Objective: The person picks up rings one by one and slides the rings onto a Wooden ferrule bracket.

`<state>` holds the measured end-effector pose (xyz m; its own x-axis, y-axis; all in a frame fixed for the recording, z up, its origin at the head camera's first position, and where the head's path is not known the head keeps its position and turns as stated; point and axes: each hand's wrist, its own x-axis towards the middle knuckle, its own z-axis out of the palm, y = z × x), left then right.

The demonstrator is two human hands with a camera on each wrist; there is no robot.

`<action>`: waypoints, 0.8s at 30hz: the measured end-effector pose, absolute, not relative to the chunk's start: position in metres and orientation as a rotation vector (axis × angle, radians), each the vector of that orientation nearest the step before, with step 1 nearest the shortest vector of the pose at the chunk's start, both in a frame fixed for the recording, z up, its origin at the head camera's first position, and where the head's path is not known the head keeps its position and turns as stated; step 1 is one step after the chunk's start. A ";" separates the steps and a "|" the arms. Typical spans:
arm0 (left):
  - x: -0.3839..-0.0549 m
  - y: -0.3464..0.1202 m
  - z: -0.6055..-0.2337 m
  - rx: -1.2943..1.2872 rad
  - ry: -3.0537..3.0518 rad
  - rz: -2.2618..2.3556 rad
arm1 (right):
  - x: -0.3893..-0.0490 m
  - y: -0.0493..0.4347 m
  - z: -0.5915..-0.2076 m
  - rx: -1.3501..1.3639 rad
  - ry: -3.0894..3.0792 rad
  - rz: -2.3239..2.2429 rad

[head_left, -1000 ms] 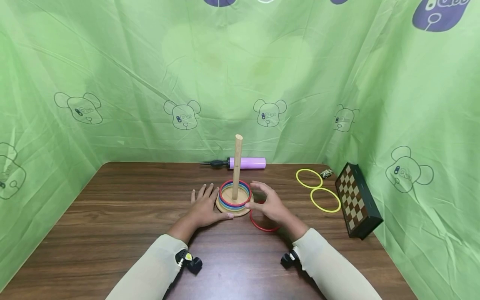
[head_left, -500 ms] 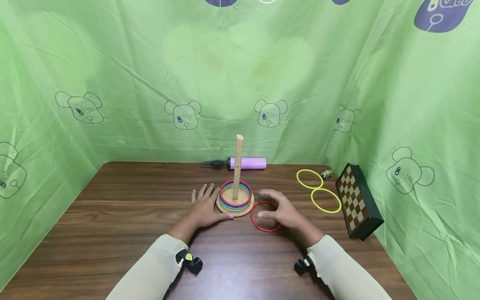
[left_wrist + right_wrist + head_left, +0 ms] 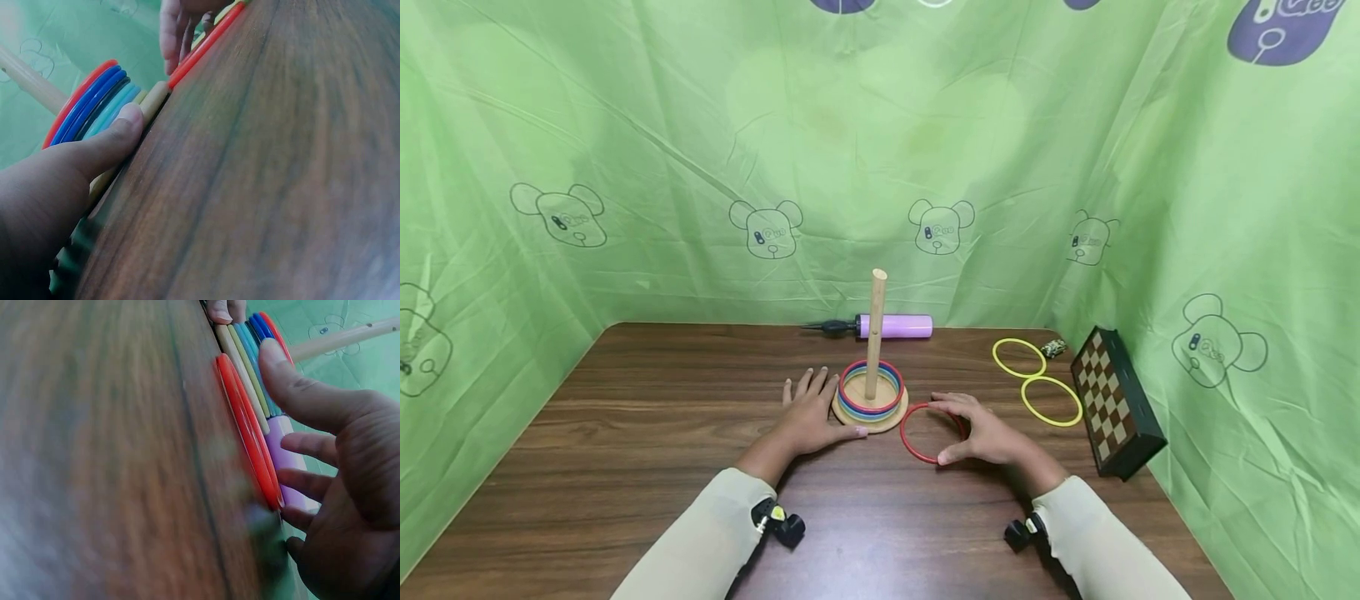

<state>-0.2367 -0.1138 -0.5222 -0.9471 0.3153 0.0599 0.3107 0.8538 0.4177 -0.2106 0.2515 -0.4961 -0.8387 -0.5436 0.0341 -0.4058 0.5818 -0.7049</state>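
In the head view we see bright, soft light, with pale glowing patches on the green cloth at upper centre and whitish glare on the wooden table at lower centre. Both wrist views look dimmer and hazier to us: the wooden table blurs, bluish sheen clouds one lower corner, and shadow darkens the right hand at lower right.

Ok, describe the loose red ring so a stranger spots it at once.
On the brown table stands a pale wooden peg on a round base. Just right of that base, by the right hand, lies a thin red ring. Unlike the stacked red ring around the peg, it lies on the table.
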 end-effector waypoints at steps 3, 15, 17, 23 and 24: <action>-0.237 -0.115 -0.522 0.505 3.013 0.676 | -0.212 0.254 -0.497 -0.835 2.598 -1.051; -0.239 -0.115 -0.526 0.507 3.027 0.675 | -0.212 0.259 -0.501 -0.868 2.590 -1.008; -0.239 -0.115 -0.527 0.507 3.026 0.674 | -0.212 0.259 -0.501 -0.879 2.593 -1.015; -0.238 -0.115 -0.525 0.511 3.023 0.670 | -0.210 0.259 -0.500 -0.970 2.603 -1.015; -0.238 -0.115 -0.524 0.512 3.022 0.673 | -0.210 0.260 -0.499 -0.987 2.609 -1.005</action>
